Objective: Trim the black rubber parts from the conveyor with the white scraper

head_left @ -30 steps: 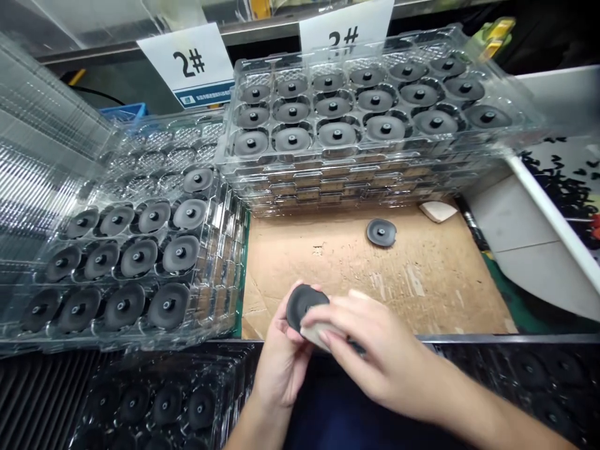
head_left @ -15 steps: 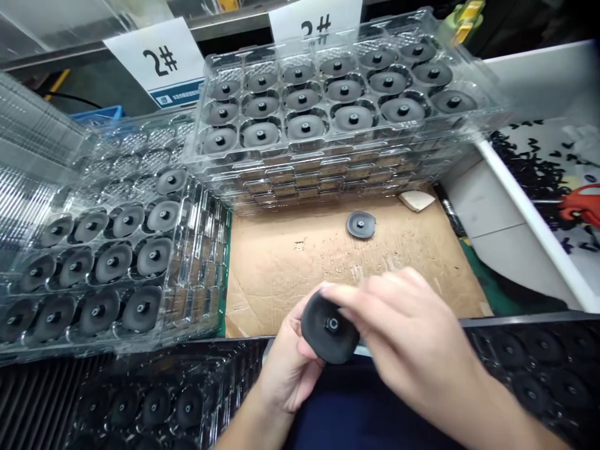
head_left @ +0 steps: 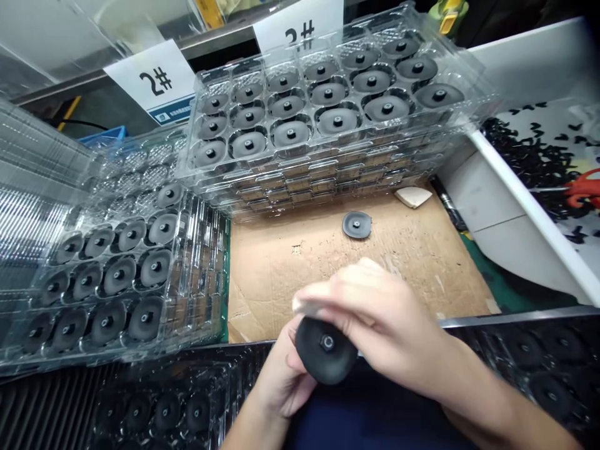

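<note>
My left hand point(head_left: 284, 378) is closed around a round black rubber disc point(head_left: 325, 350) with a small hub in its middle, held face toward me just off the near edge of the cardboard sheet point(head_left: 290, 262). My right hand point(head_left: 379, 325) lies over the top of the disc with fingers pressed together, gripping a pale flat piece point(head_left: 304, 305) against the disc's upper edge. One loose black disc point(head_left: 357, 225) rests on the cardboard farther back, apart from both hands.
A stack of clear blister trays point(head_left: 323, 119) filled with discs stands at the back, another stack point(head_left: 112, 262) at the left. Dark trays point(head_left: 154, 406) sit near the front. A pale wedge point(head_left: 412, 197) lies on the cardboard. White bin point(head_left: 539, 169) at right holds black scraps.
The disc has been turned from edge-on to face me and has moved nearer to me. My right hand has shifted over its top edge with the pale piece.
</note>
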Motion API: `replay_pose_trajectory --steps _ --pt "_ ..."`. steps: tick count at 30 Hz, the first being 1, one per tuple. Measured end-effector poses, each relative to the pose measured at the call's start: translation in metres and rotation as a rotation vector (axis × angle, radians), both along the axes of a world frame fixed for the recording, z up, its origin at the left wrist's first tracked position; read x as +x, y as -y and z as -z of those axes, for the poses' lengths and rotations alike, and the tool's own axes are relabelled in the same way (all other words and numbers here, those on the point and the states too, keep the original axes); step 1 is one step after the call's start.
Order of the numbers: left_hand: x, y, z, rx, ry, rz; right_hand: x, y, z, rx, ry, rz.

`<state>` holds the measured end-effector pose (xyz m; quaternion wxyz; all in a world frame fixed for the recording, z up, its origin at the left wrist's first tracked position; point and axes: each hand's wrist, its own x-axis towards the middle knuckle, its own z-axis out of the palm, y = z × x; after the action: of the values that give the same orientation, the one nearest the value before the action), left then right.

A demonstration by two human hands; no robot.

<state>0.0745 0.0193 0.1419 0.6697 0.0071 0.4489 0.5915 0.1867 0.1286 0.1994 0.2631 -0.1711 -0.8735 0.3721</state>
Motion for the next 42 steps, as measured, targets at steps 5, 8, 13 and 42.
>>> replay_pose_trajectory --steps 5,8,13,42 --pt "0.000 -0.004 -0.002 -0.077 -0.135 0.094 -0.006 0.003 -0.001 0.126 -0.127 -0.123" --pt "-0.001 -0.008 -0.009 0.012 -0.033 0.069 -0.004 -0.010 0.013 -0.119 -0.112 0.052" --pt "-0.010 -0.009 -0.015 0.138 0.243 0.010 0.011 -0.022 0.072 -0.319 0.169 0.294" --pt "-0.009 -0.009 0.000 0.081 0.091 -0.198 0.002 0.010 0.052 -0.250 0.047 0.403"
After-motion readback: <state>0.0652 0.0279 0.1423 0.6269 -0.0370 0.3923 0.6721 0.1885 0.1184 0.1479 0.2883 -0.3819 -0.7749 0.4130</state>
